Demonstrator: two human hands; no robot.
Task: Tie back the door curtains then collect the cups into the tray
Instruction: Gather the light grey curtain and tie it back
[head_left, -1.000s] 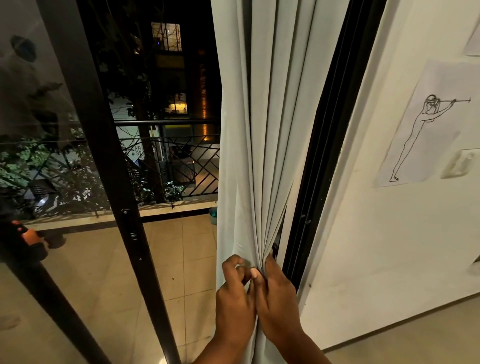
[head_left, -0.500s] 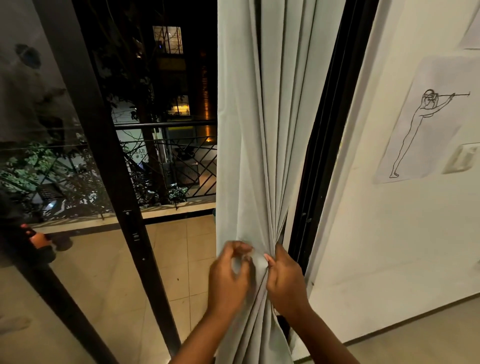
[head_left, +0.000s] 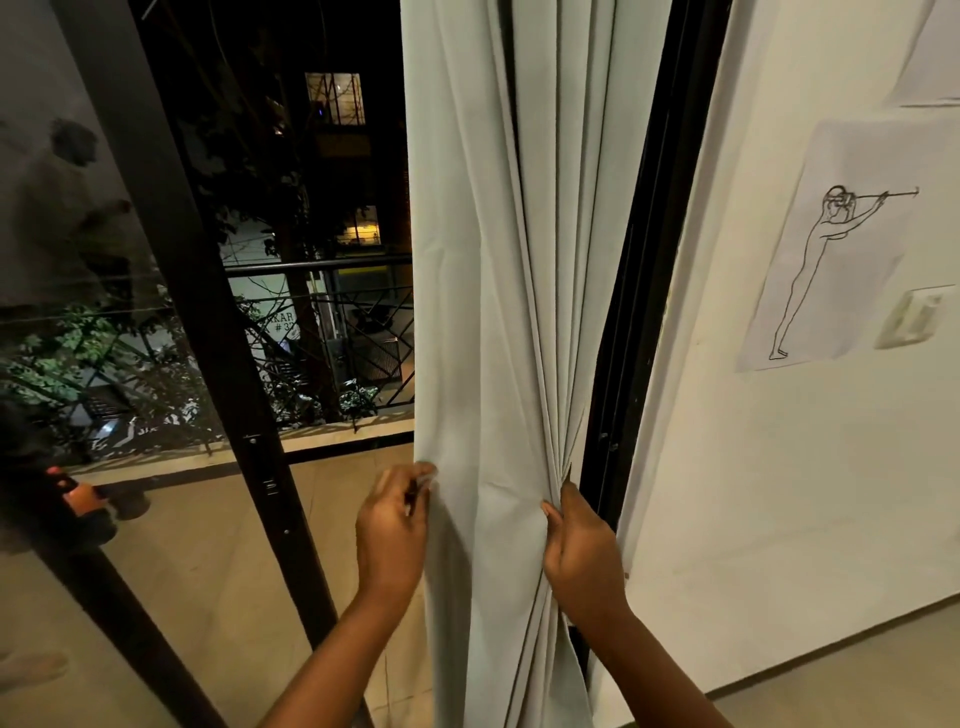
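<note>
White plaster wall (head_left: 779, 493) filled the right side of the head view, with a sheet of paper bearing a line drawing of a standing figure (head_left: 826, 249) stuck to it and a pale switch plate (head_left: 914, 318) just beside the sheet. Left of the wall ran the black metal door frame (head_left: 634, 291), and further left a slanted black door post (head_left: 208, 332) crossed the glass. Beyond the glass lay a tiled balcony floor (head_left: 208, 545), a black iron railing (head_left: 332, 332) and dark trees with lit windows behind them.

Between post and frame hung the pale grey-green pleated fabric curtain (head_left: 493, 260), gathered into folds near the frame. The left hand (head_left: 392, 530) pinched the curtain's left edge between thumb and fingertips, its grip closed on the cloth. The right hand (head_left: 579, 551) held the bunched folds at the curtain's right side, next to the frame, fingers curled round the fabric. Both hands sat at about the same height, apart from each other, with a flat stretch of curtain spread between them.
</note>
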